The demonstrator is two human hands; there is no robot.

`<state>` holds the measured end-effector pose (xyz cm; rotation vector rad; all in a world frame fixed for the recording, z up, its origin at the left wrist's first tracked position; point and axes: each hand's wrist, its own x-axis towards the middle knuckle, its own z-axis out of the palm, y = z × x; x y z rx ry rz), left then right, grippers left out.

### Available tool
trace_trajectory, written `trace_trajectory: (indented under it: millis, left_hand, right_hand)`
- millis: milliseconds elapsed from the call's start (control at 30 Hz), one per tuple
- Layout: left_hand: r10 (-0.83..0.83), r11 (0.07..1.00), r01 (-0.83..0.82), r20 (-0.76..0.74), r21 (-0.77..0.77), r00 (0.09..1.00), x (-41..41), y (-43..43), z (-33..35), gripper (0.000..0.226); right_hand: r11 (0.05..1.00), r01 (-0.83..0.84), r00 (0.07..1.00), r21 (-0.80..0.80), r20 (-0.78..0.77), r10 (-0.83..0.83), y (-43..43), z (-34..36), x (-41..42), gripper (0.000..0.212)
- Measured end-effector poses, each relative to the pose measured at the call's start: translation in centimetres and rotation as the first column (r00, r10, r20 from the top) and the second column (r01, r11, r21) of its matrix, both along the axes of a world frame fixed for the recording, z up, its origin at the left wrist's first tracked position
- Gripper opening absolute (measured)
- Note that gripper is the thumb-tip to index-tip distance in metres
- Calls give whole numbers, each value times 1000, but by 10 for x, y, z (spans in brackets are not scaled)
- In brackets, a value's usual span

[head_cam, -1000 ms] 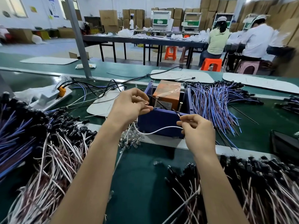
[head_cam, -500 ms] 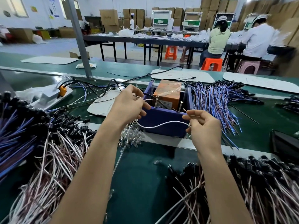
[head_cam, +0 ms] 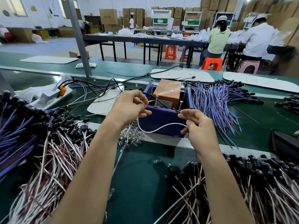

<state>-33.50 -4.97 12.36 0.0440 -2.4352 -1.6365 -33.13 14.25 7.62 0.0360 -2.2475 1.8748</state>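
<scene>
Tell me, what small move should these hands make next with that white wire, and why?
Probably ease the left hand a touch rightward, bringing the tip of the white wire to the nearer screw on the blue box. The right hand pinches the wire too; it sags slack between them, its tip just short of that screw.

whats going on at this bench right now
A person holds a thin white wire slack between both hands, in front of a dark blue plastic box with two upright screws on its rim. The left hand pinches one end, the right hand the other. Heaps of black-capped wires lie on the green bench.
</scene>
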Motion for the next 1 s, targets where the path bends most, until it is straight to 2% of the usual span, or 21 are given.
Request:
trace_trajectory:
  millis: [133, 267, 367, 567, 1000]
  left_hand:
    - [-2, 998, 3, 22, -60, 1000, -2, 1, -1, 22]
    - [66, 978, -64, 3, -201, 998, -6, 3, -7, 23]
    - [88, 967, -87, -7, -239, 996, -8, 5, -11, 22]
    - [59, 989, -56, 21, -134, 998, -12, 4, -15, 24]
    - [24, 994, -19, 41, -112, 999, -14, 5, -19, 30]
  right_hand:
    - [999, -8, 1000, -34, 23, 9, 0, 0, 1, 35]
    - [998, 3, 998, -56, 59, 0, 0, -3, 0, 28]
    - [996, 11, 998, -90, 59, -6, 0, -4, -1, 27]
    - [999, 11, 998, -31, 61, -10, 0, -9, -5, 28]
    - [997, -53, 995, 57, 83, 49, -2, -10, -5, 34]
